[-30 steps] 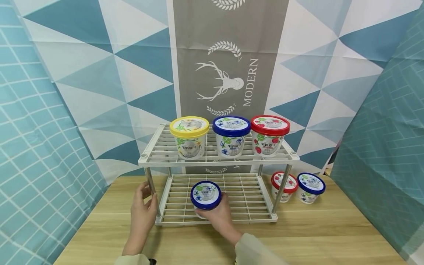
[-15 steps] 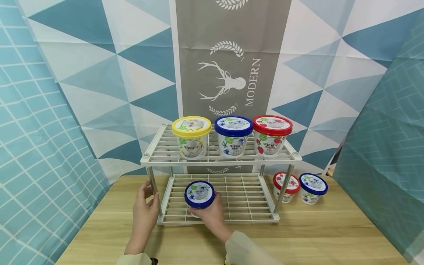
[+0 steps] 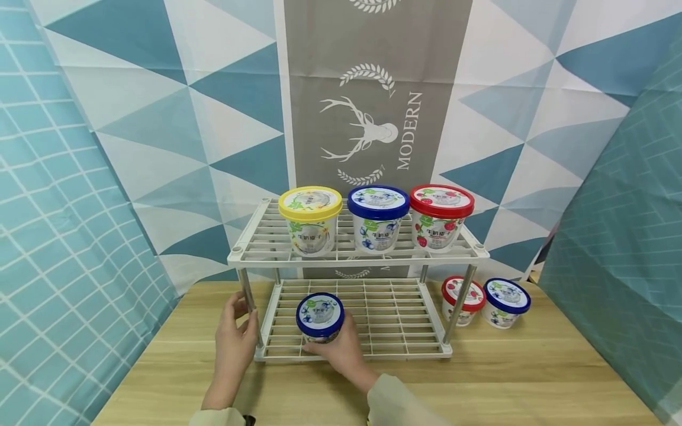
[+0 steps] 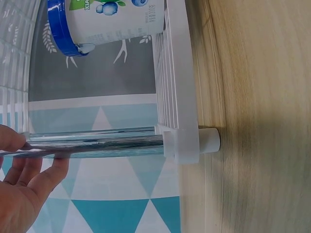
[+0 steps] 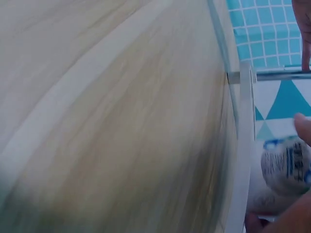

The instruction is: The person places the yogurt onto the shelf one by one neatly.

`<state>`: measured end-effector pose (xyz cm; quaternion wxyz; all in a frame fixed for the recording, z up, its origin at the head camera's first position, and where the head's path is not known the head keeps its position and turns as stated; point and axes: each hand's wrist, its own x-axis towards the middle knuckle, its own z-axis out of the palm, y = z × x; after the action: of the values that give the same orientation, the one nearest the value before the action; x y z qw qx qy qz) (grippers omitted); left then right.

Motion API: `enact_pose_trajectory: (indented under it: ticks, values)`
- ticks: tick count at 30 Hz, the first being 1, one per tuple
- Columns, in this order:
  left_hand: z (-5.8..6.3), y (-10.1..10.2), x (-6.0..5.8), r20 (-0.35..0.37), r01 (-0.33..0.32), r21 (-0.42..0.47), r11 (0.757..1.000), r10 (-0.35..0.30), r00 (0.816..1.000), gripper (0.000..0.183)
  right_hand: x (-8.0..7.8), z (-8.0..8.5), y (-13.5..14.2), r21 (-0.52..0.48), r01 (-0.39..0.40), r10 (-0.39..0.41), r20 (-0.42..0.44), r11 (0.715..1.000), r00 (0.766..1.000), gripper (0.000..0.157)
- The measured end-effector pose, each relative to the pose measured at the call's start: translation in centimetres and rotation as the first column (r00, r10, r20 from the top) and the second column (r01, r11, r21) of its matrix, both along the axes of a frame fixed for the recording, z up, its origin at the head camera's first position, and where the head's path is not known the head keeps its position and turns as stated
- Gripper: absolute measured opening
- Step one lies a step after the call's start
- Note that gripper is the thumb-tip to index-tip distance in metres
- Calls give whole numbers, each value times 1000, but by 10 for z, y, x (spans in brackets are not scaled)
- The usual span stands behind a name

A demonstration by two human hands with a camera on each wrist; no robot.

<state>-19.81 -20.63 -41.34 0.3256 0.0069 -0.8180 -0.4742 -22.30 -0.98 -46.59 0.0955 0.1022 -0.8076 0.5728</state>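
In the head view, a small white tub with a blue lid (image 3: 319,316) stands upright at the left part of the lower shelf (image 3: 383,331) of a two-tier rack. My right hand (image 3: 341,349) holds it from the right and front, thumb low across its near side. The right wrist view shows the printed side of the tub (image 5: 286,167) between thumb and fingers. With my left hand (image 3: 234,337) I grip the front left metal post (image 3: 247,290); in the left wrist view, thumb and fingers lie on opposite sides of this post (image 4: 116,144).
On the upper shelf (image 3: 256,242) stand larger tubs with yellow (image 3: 311,222), blue (image 3: 378,219) and red (image 3: 442,219) lids. Right of the rack, a small red-lidded tub (image 3: 462,300) and a small blue-lidded tub (image 3: 506,302) stand on the wooden table (image 3: 522,378).
My right hand has shifted the small blue-lidded tub leftward along the lower shelf. More of the tub's side shows above my thumb now. My left hand stays on the post.
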Motion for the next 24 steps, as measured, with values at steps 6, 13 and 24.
enact_pose_trajectory:
  ticks: [6, 13, 24]
  values:
    - [0, 0, 1, 9, -7, -5, 1000, 7, 1000, 45, 0, -2, 14, 43, -117, 113, 73, 992, 991, 76]
    - [0, 3, -2, 2, 0, -4, 1000, 0, 1000, 44, 0, -2, 14, 25, -59, 57, 74, 998, 996, 77]
    - [0, 3, -3, -22, -45, -26, 999, 44, 999, 44, 12, 5, 48, 12, 29, -30, 65, 1000, 997, 89]
